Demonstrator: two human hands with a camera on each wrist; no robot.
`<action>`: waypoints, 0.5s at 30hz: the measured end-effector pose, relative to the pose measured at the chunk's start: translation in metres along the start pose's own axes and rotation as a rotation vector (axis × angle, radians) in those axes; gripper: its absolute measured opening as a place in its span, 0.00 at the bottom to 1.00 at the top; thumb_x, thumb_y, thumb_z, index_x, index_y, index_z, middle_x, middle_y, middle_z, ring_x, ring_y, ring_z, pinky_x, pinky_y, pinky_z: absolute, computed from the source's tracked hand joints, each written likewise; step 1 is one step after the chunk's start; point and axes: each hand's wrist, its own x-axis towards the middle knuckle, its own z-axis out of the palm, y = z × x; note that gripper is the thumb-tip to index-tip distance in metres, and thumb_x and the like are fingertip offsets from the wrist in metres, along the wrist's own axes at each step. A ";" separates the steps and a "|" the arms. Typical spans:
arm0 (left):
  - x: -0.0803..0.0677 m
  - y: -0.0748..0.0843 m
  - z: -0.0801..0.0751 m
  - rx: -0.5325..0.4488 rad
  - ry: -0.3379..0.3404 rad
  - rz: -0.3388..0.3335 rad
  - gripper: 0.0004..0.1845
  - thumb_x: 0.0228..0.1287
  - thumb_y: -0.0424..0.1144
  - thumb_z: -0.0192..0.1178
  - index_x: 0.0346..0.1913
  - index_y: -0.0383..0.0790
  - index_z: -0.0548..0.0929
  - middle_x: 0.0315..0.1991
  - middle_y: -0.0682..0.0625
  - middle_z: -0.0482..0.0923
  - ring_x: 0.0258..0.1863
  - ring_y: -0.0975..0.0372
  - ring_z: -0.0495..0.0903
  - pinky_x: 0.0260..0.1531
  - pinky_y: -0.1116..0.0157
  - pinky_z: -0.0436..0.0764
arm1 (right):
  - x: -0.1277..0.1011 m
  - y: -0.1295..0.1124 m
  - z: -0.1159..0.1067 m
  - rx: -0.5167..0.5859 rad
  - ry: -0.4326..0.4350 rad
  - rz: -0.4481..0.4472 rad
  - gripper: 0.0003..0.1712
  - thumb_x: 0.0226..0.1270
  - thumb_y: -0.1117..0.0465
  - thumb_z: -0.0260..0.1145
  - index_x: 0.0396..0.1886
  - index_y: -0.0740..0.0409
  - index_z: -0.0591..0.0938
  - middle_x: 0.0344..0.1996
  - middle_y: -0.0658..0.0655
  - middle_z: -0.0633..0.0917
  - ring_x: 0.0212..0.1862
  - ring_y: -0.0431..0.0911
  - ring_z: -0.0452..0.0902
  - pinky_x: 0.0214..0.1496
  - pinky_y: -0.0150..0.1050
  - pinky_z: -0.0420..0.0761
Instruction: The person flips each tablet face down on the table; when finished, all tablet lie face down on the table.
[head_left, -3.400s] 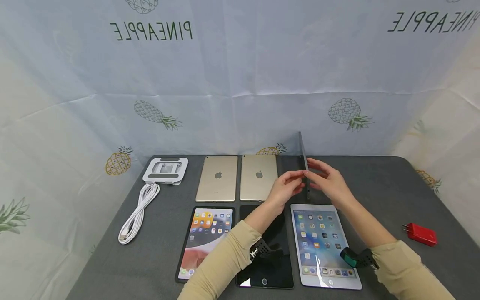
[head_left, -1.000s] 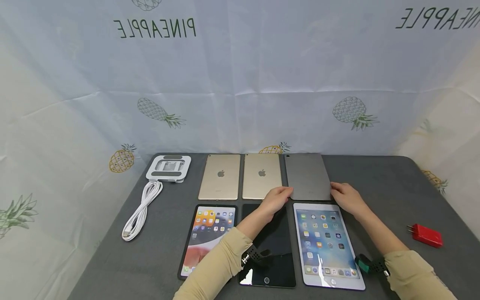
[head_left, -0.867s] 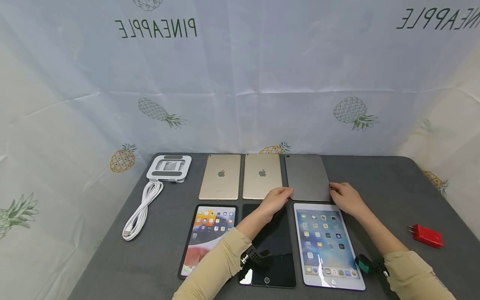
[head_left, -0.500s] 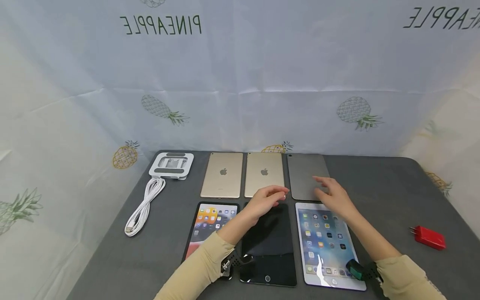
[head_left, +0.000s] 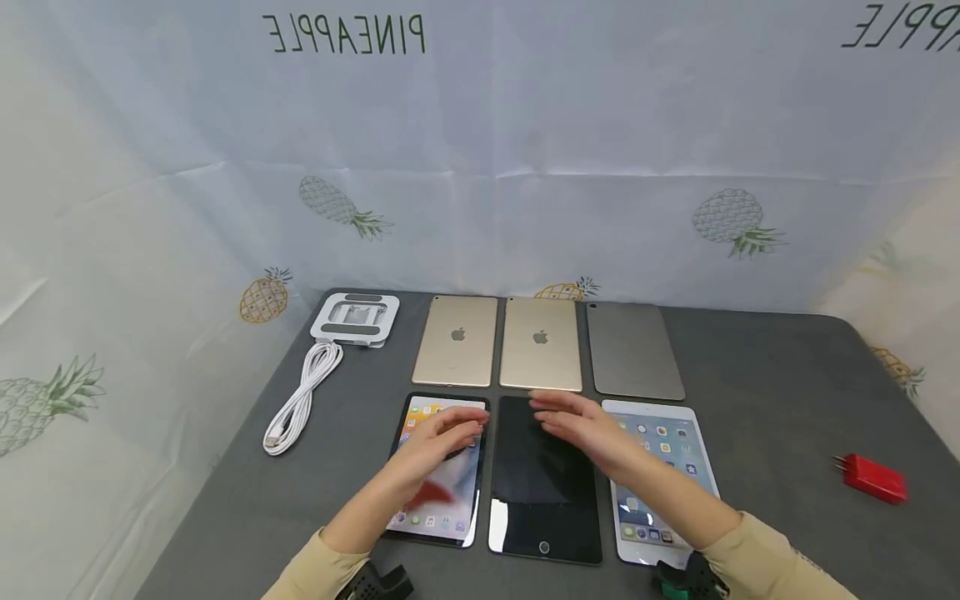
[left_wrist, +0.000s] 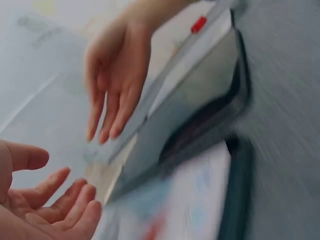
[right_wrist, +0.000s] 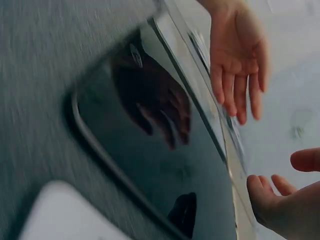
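Both hands hover open and hold nothing. My left hand (head_left: 448, 430) is above the right edge of a lit tablet in a black case (head_left: 427, 508). My right hand (head_left: 573, 421) is above the far end of a dark-screened black tablet (head_left: 543, 492), palm turned toward the left hand. In the left wrist view the left hand (left_wrist: 55, 207) is low and the right hand (left_wrist: 112, 75) is above the dark tablet (left_wrist: 195, 115). The right wrist view shows the black tablet (right_wrist: 150, 145) reflecting fingers, with the left hand (right_wrist: 240, 60) beyond it.
A lit white tablet (head_left: 671, 454) lies right of the black one. The back row has two gold tablets (head_left: 455, 340) (head_left: 540, 343) and a grey tablet (head_left: 633, 350), all face down. A white stand (head_left: 355, 318), a coiled white cable (head_left: 300, 398) and a red plug (head_left: 873, 478) lie on the grey table (head_left: 780, 392).
The grey tablet, held on edge before, now lies flat at the back right. Both hands let go of it and drew back over the front row.
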 end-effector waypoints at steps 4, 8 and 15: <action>-0.020 -0.005 -0.036 0.093 0.085 -0.034 0.21 0.71 0.37 0.56 0.61 0.27 0.75 0.59 0.37 0.76 0.57 0.53 0.74 0.58 0.61 0.73 | 0.001 0.002 0.023 0.160 -0.118 0.092 0.31 0.73 0.65 0.54 0.71 0.74 0.59 0.70 0.72 0.62 0.70 0.61 0.61 0.69 0.44 0.65; -0.036 -0.004 -0.064 0.187 0.162 -0.067 0.22 0.72 0.38 0.55 0.62 0.27 0.74 0.59 0.37 0.75 0.58 0.52 0.72 0.59 0.59 0.71 | 0.002 0.003 0.040 0.258 -0.169 0.174 0.34 0.73 0.65 0.55 0.73 0.74 0.56 0.71 0.71 0.61 0.71 0.60 0.59 0.70 0.48 0.62; -0.056 -0.009 -0.084 0.122 0.139 -0.163 0.28 0.73 0.39 0.53 0.68 0.22 0.63 0.66 0.31 0.65 0.65 0.47 0.67 0.64 0.53 0.68 | 0.001 0.004 0.056 0.317 -0.199 0.248 0.36 0.73 0.66 0.53 0.73 0.75 0.51 0.73 0.73 0.54 0.73 0.62 0.53 0.72 0.52 0.57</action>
